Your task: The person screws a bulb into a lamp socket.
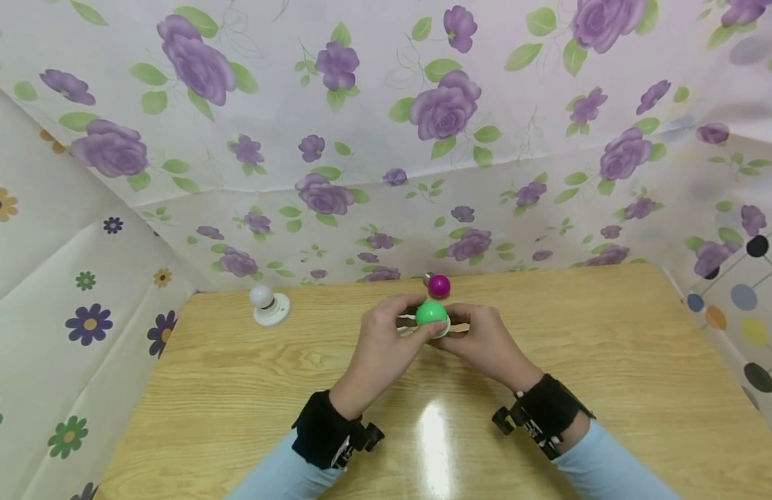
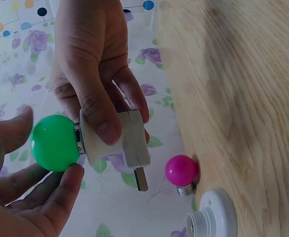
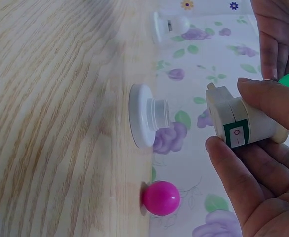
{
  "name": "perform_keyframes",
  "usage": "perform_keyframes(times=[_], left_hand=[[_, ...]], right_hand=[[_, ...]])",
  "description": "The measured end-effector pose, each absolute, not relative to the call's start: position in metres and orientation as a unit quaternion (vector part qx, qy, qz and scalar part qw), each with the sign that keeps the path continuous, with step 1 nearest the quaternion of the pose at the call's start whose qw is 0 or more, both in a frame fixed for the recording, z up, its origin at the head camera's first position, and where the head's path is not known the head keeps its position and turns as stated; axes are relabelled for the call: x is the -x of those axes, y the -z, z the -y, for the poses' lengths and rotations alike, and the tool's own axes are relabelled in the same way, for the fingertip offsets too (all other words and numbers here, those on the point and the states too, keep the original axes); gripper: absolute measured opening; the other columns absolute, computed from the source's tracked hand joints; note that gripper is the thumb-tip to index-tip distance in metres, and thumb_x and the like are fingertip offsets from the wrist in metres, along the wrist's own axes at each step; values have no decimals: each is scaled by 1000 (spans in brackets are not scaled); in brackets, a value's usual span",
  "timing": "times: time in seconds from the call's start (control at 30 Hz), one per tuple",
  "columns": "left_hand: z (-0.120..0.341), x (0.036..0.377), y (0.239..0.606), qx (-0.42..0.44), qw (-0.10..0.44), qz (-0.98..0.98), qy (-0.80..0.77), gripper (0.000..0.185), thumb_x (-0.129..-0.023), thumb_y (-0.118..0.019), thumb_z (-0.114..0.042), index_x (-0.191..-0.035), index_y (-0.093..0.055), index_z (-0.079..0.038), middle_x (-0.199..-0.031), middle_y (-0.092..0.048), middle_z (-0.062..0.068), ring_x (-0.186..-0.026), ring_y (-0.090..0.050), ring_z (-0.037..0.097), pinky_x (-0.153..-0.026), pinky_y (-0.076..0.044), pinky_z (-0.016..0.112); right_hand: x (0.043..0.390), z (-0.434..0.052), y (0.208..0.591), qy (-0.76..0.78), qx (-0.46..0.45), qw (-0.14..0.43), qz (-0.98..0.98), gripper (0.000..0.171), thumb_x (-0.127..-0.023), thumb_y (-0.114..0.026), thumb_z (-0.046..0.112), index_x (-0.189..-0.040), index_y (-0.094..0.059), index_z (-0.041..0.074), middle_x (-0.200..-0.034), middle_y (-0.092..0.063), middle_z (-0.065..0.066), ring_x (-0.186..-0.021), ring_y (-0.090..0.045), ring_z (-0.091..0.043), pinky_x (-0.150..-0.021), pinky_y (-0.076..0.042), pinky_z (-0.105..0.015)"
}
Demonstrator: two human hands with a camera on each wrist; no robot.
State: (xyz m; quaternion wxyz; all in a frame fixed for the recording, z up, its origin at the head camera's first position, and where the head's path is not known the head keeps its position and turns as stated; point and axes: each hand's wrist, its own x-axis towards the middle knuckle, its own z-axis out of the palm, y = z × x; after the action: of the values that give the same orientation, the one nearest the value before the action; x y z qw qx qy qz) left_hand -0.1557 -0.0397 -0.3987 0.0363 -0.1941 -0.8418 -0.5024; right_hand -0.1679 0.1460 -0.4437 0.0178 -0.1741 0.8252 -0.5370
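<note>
A green round bulb [image 1: 431, 314] sits in the mouth of a white plug-in lamp socket [image 2: 129, 136], a little of its metal thread showing. My left hand [image 1: 386, 337] has thumb and fingers curled about the bulb; fingertips touch its side in the left wrist view. My right hand [image 1: 486, 340] grips the socket body between thumb and fingers. A red-and-white rocker switch [image 3: 237, 134] on a green panel and a flat metal prong [image 2: 141, 178] show on the socket. Beyond the hands lies a magenta bulb [image 1: 439, 285] on its side.
A white round lamp base [image 3: 142, 116] without a bulb stands on the wooden table [image 1: 248, 403], near the magenta bulb and mostly hidden by my hands in the head view. At the far left, a white bulb [image 1: 261, 296] sits in another base [image 1: 272, 314]. Flowered cloth [image 1: 336, 229] hangs behind.
</note>
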Motion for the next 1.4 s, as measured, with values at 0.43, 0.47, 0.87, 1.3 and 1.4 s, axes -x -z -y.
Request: perform_keyframes(times=[0.43,0.47,0.87,1.3,1.4], left_hand=[[40,159,394,256,40,854,450,39,-86,-67,-29,-121,-61,-14,-113,-62,-1,-103,-59,9,-84,-54,23],[41,159,394,261,39,858,442,39,-87,-66,-28,-123,-60,-14,-115,-62,-1,-103,-59,9,-84,-54,23],[41,157,393,230,10,846,481,52,-86,-66,-36,-133,-51,-20,-127,-57,-2,-112,-58,13,-89,-52,24],[38,155,395,202,49,842,497,38,-82,-71,-36,-113,-64,-16,-108,-64,-5,-94,-63,7,-77,-56,22],[38,155,394,217,48,842,492,36,-83,-71,-31,-115,-63,-15,-109,-64,-3,-96,-63,8,-78,-56,23]], right_hand=[[169,-145,442,527,187,9,-829,32,-77,-74,42,-106,-67,30,-103,-70,12,-96,-65,-4,-80,-57,-30],[169,-145,443,525,188,9,-830,31,-77,-74,42,-106,-67,31,-103,-70,12,-96,-65,-3,-80,-57,-29],[168,-147,443,524,178,13,-833,35,-76,-73,46,-108,-66,32,-105,-68,13,-99,-64,-4,-81,-56,-26],[168,-148,441,525,170,20,-834,35,-76,-73,46,-108,-66,32,-107,-68,13,-101,-64,-6,-80,-56,-24],[168,-148,441,525,175,18,-833,35,-76,-72,46,-108,-66,33,-107,-68,13,-102,-63,-6,-78,-56,-21]])
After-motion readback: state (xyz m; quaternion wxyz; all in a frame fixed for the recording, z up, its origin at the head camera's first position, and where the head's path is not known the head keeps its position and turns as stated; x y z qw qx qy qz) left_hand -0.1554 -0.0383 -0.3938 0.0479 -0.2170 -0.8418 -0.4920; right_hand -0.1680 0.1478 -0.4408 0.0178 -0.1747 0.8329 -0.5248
